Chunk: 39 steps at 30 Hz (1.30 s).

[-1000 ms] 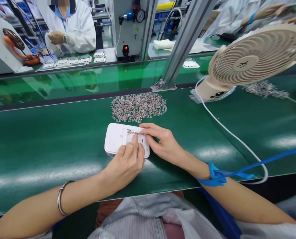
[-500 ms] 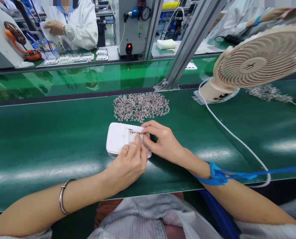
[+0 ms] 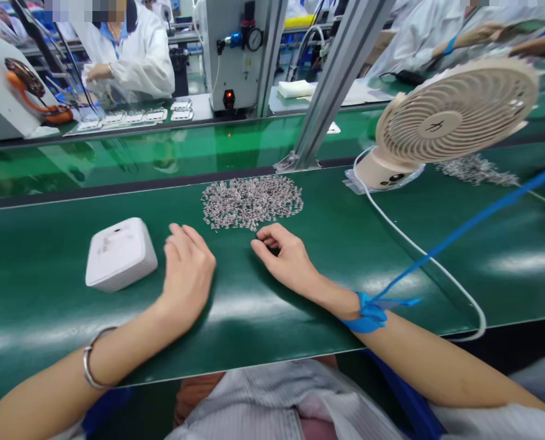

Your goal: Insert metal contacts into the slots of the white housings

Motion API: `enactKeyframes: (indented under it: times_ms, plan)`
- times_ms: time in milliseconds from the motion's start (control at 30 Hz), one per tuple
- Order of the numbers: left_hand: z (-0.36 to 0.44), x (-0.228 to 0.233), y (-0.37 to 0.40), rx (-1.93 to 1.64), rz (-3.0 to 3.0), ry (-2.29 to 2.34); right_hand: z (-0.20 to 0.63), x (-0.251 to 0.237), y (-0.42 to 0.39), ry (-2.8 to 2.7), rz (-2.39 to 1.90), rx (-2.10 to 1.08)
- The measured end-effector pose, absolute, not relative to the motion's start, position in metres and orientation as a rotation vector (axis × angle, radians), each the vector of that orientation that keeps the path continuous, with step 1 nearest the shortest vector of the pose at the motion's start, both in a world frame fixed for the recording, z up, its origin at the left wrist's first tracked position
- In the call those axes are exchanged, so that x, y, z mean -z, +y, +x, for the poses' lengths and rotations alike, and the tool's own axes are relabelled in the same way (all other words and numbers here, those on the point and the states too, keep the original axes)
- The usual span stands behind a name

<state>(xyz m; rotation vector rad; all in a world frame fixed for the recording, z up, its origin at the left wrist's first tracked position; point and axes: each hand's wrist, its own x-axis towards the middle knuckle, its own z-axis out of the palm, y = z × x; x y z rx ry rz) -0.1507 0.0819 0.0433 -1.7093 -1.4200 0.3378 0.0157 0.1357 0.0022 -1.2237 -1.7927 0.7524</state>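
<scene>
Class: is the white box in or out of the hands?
Out: bench shows between box and left hand; right hand is farther off.

Left hand [image 3: 189, 278], fingers [image 3: 175, 247] loosely bent; right hand [image 3: 291, 260] curled inward.

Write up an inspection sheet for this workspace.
Surface: green work surface, glossy, with light reflections.
Job's things: white device resting at left; pile of small metal pieces beyond the hands.
Clutter: beige fan at right, second metal pile past its base.
Hands: left hand beside the device, apart, nothing seen held; right hand near the pile, grip unclear.
Cables: white cable from the fan; blue wrist strap on the right arm.
Surroundings: co-worker across the divider.
</scene>
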Motion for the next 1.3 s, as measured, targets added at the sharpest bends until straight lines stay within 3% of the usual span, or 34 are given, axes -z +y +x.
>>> enactKeyframes:
  times_ms: [367, 567, 833, 1300]
  plan:
    - [-0.116, -0.016, 0.011, 0.221, -2.493, -0.753, 0.018, 0.006, 0.151, -1.872, -1.255, -0.589]
    - [-0.112, 0.003, -0.009, 0.232, -2.435, -0.815, 0.015, 0.009, 0.176, -1.955, -1.291, -0.559]
    - [-0.109, 0.013, -0.013, 0.331, -2.372, -0.751, -0.006, 0.009, 0.166, -2.258, -1.267, -0.071]
    - [-0.110, 0.015, -0.004, 0.420, -2.298, -0.740, -0.005, 0.016, 0.163, -2.355, -1.197, 0.174]
